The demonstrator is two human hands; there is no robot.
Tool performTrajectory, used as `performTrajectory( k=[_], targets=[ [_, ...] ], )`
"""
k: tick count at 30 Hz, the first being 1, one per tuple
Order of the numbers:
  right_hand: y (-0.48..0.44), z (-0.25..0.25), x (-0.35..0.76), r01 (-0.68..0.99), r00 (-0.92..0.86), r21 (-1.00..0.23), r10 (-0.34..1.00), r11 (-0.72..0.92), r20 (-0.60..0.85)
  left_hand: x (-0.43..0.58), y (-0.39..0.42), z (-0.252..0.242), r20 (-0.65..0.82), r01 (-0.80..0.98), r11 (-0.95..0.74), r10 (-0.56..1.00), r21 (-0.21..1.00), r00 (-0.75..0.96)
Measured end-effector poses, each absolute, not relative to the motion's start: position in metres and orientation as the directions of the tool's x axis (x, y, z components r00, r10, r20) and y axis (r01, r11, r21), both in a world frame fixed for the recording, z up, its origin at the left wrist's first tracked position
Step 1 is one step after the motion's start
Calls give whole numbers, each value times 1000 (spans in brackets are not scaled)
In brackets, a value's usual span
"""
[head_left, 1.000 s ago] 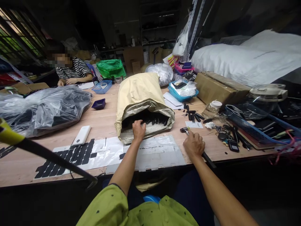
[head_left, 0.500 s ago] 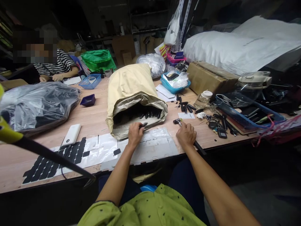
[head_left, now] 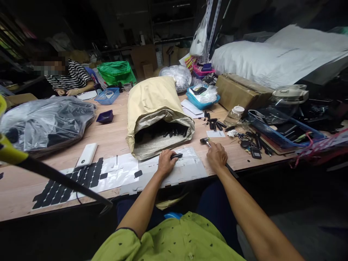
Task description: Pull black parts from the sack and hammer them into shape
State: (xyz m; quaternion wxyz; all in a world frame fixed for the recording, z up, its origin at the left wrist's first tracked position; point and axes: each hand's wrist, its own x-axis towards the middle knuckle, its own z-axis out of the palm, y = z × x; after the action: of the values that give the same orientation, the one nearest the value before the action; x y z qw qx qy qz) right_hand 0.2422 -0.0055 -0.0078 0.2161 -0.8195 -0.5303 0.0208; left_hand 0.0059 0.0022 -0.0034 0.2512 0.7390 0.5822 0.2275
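My left hand point(head_left: 165, 163) is closed round a small black stick-shaped part point(head_left: 176, 156) just in front of the open mouth of a tan sack point(head_left: 152, 101), which lies on its side with more black parts inside. My right hand point(head_left: 216, 156) is closed round a thin dark-handled tool point(head_left: 208, 143) whose head points away from me. Both hands rest over a clear plastic sheet point(head_left: 187, 168) on the wooden table point(head_left: 114, 137).
A white sheet with rows of black stickers point(head_left: 81, 179) and a white power bank point(head_left: 87, 154) lie to the left. A grey plastic bag point(head_left: 43, 123) sits far left, a person in a striped shirt point(head_left: 73, 78) behind it. Loose black parts point(head_left: 216, 124), keys and trays crowd the right.
My left hand came out of the sack with a black part and drew back toward me onto the plastic sheet. My right hand stayed put on the tool.
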Motion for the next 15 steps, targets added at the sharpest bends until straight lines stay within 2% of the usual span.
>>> performTrajectory(
  k=[3, 6, 10, 15],
  targets=[
    [-18, -5, 228, 825, 371, -527, 900, -207, 228, 9, 3, -3, 29, 734, -163, 981, 659, 192],
    [-33, -3, 205, 763, 228, -646, 940, -11, 252, 11, 4, -4, 4, 729, -122, 987, 674, 161],
    [-47, 1, 177, 747, 118, -655, 947, 113, 298, 13, 5, -5, 15, 725, -128, 987, 677, 160],
    [-50, 2, 169, 789, 126, -613, 963, 48, 238, 14, 5, -6, 19, 723, -134, 986, 678, 165]
  ],
)
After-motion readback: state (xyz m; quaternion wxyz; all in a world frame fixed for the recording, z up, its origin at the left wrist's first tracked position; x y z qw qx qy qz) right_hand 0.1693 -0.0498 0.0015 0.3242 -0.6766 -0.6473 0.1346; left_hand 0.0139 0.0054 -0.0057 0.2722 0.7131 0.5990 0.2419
